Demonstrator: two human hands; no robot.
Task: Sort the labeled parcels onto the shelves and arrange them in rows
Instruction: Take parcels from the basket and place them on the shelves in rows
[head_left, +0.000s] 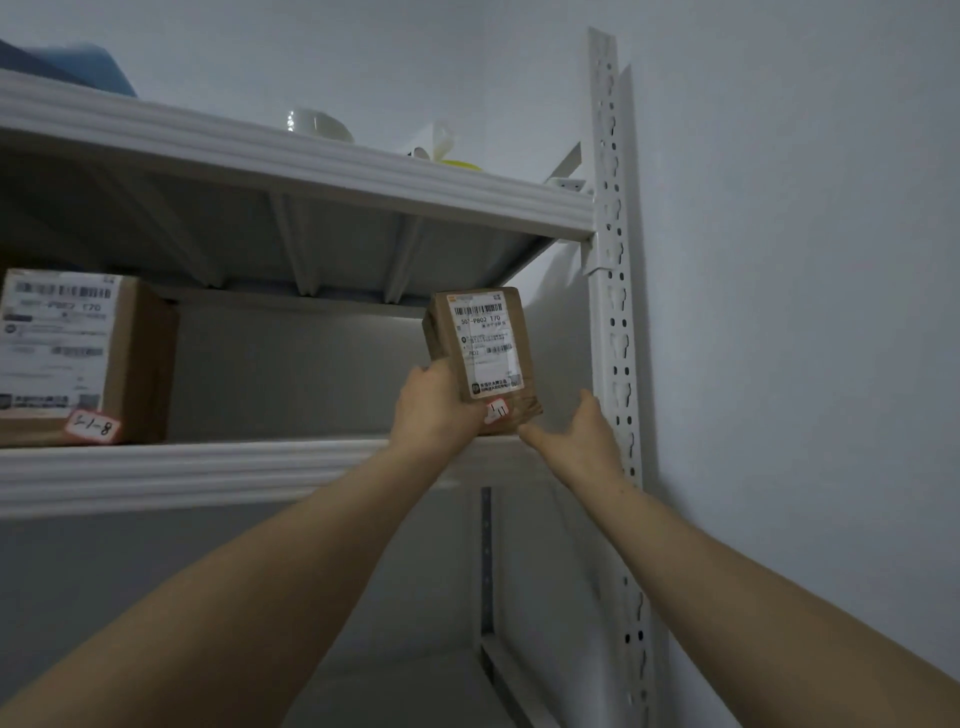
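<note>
A single wide-angle camera on the head looks forward and steeply up along both outstretched forearms, near the left hand (436, 410) gripping the parcel (483, 343) and right hand (582, 436); the upper shelf (311, 169) shows its underside above them

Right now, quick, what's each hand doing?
Left hand: holding the small brown parcel by its lower left side.
Right hand: open, beside the parcel, holding nothing.

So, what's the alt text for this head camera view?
A person's left hand grips a small labeled brown parcel upright at the right end of a white metal shelf, the right hand open beside it. A larger labeled box sits farther left on that shelf.
</note>
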